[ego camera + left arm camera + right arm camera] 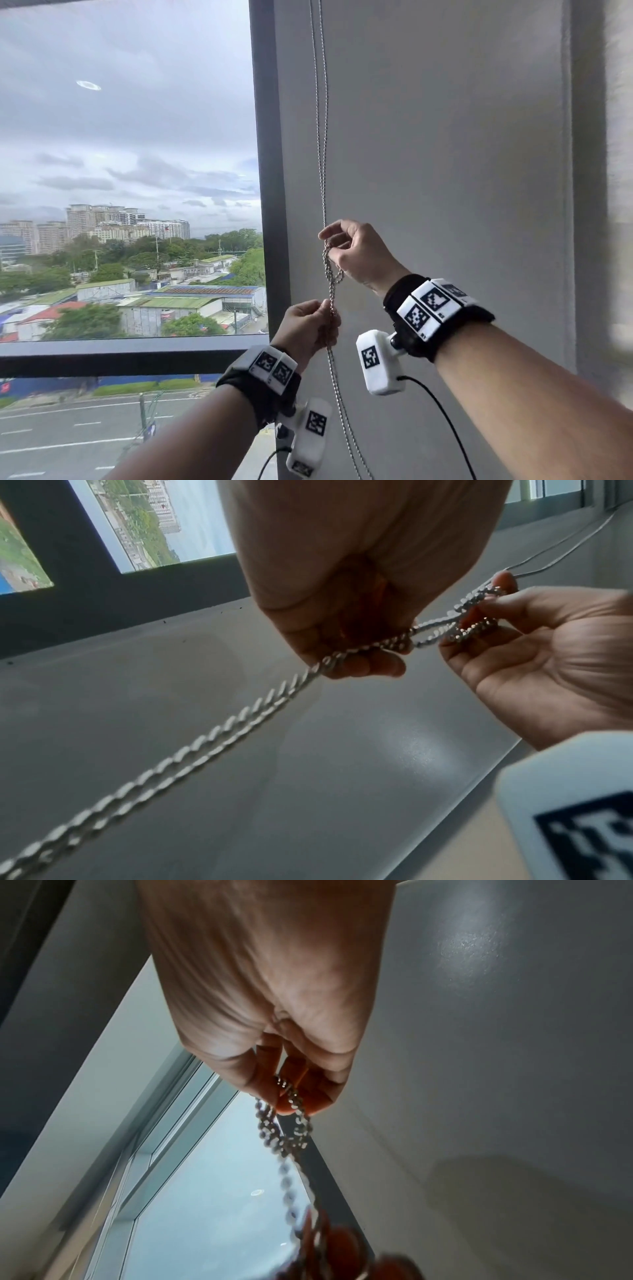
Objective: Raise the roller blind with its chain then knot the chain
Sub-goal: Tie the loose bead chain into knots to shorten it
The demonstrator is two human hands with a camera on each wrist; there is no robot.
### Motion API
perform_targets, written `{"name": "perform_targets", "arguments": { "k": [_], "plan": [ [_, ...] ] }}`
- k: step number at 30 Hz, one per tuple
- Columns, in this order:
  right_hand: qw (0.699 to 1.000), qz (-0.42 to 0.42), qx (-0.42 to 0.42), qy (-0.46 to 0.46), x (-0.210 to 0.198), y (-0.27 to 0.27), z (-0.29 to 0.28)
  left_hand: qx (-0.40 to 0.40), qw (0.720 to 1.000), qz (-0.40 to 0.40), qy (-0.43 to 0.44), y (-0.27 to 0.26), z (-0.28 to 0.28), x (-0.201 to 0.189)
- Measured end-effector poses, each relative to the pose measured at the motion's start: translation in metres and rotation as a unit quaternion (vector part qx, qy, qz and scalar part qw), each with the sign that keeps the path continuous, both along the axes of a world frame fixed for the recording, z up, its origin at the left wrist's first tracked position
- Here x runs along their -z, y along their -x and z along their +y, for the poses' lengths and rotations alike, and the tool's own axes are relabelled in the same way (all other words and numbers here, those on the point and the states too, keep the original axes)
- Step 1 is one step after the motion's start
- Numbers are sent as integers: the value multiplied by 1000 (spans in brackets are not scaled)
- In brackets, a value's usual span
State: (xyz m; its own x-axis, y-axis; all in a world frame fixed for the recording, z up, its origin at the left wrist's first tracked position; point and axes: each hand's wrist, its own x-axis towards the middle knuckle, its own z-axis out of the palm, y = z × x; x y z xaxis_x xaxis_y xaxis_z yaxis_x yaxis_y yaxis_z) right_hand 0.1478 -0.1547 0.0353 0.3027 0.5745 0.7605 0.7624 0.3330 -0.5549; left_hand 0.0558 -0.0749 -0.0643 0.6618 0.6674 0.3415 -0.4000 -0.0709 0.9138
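A silver bead chain hangs in two strands down the grey wall beside the window. My right hand pinches it at the top of a small loop, fingers curled round the strands. Just below, my left hand grips both strands together in a fist. Between the two hands the chain is twisted into a loose loop. Below my left hand the two strands hang on out of view. The roller blind itself is not visible over the window.
A dark window frame post stands just left of the chain, with a dark sill bar below the glass. The grey wall panel fills the right side. Wrist cameras with cables hang under both forearms.
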Motion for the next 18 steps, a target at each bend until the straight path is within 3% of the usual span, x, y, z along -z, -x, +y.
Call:
{"name": "perform_targets", "arguments": {
  "k": [5, 9, 15, 18],
  "plan": [
    [1000, -8, 30, 6, 7, -3, 5, 101, 989, -62, 92, 2, -9, -21],
    [999, 5, 40, -6, 9, -5, 2, 46, 991, -110, 52, -1, -8, -29],
    [995, -84, 54, -19, 6, -8, -3, 1, 994, -107, 11, 0, -7, -20],
    [997, -62, 47, -13, 5, -7, -1, -12, 996, -90, -8, 0, -9, -9]
  ]
}}
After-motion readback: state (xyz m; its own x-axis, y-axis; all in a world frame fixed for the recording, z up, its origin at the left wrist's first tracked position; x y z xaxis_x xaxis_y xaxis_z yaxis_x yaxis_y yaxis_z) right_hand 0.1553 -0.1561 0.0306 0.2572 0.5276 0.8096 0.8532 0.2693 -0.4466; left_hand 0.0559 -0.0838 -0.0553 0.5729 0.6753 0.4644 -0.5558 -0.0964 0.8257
